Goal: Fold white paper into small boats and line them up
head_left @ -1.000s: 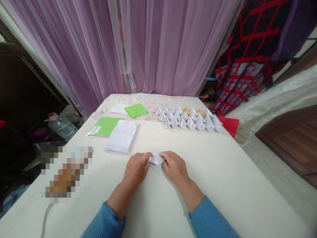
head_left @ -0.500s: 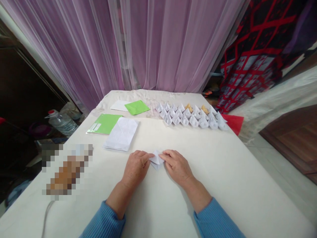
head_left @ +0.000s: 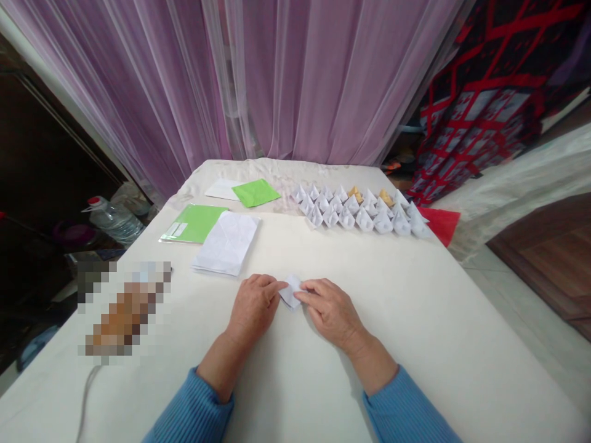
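Observation:
A small folded white paper [head_left: 290, 291], roughly diamond-shaped, lies on the table between my hands. My left hand [head_left: 257, 303] grips its left corner with thumb and fingertips. From the other side, my right hand [head_left: 330, 309] has its fingertips on the paper's right edge and upper face. The thumbs and the paper's underside are partly hidden. Beyond my left hand rests a stack of white paper sheets [head_left: 228, 242], overlapping a green paper pack [head_left: 194, 223].
Rows of folded white paper boats [head_left: 364, 219], two of them yellowish, stand at the far right beside a red sheet [head_left: 442, 226]. A green sheet [head_left: 255, 192] lies at the back over white paper. A blurred object [head_left: 127, 311] with a cable is at the left.
The paper's upper flap, raised before, now lies flat as a diamond. My right fingers have moved slightly inward over it. The camera view has shifted a little.

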Motion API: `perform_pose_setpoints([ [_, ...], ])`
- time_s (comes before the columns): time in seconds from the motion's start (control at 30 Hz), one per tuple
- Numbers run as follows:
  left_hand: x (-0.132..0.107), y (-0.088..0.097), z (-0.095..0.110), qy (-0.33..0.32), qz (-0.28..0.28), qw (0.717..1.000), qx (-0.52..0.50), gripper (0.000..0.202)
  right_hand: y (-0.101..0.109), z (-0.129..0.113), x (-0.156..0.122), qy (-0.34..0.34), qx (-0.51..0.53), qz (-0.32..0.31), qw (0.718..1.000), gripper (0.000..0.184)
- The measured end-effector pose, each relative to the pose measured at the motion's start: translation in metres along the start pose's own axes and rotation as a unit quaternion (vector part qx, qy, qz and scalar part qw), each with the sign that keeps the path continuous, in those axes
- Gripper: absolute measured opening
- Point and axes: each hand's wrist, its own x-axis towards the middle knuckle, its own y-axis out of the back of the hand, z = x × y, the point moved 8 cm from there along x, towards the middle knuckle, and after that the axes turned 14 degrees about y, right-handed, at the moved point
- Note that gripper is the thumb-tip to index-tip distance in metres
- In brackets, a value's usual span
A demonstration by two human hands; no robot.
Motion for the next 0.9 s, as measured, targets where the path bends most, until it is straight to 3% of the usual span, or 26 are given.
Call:
perform_pose_setpoints([
  [0.67, -0.001, 0.002, 0.0, -0.01, -0.026, 1.0, 0.0, 0.046, -0.011, -0.004, 0.0, 0.01, -0.057, -0.09, 0.994, 0.032],
  [0.9, 0.0, 0.002, -0.006, -0.013, -0.025, 0.999, -0.029, 0.029, -0.01, -0.005, 0.001, 0.012, -0.066, -0.103, 0.992, 0.03],
])
